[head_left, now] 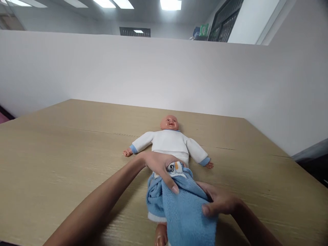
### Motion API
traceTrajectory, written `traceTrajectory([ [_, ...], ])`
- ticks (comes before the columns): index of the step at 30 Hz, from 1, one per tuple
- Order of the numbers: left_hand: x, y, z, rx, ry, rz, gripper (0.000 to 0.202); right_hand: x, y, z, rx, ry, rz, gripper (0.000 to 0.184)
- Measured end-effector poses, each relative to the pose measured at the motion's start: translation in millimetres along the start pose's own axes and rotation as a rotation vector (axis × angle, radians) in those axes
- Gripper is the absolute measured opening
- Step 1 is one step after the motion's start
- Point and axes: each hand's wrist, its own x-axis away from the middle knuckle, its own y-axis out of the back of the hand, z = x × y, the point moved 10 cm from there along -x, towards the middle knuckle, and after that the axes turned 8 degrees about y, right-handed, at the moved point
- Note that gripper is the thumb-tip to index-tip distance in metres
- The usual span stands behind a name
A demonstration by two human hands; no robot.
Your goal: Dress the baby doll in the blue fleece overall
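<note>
A baby doll [170, 141] lies on its back on the wooden table [64, 153], head toward the wall, arms spread, wearing a white top with blue cuffs. Blue fleece trousers [179, 205] cover its hips and legs; one bare foot shows at the bottom edge. My left hand [161, 167] grips the trousers' waistband at the doll's left hip, thumb pressed on the fleece. My right hand [217, 201] pinches the fleece on the right side of the doll's legs.
A white partition wall [153, 75] runs along the table's far edge and right side. The table's right edge drops to a dark floor [312, 164]. Ceiling lights and a dark window grille show above the partition.
</note>
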Motion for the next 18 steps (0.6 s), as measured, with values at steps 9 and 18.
traceTrajectory([
  [9,7.7,-12.2,5.8,-0.105,0.07,0.147,0.043,-5.9,20.2,21.8,-0.071,0.285,-0.313,0.055],
  [18,12.8,16.2,4.0,-0.003,-0.03,-0.07,0.03,-1.2,-35.8,15.8,0.045,0.131,0.145,0.079],
])
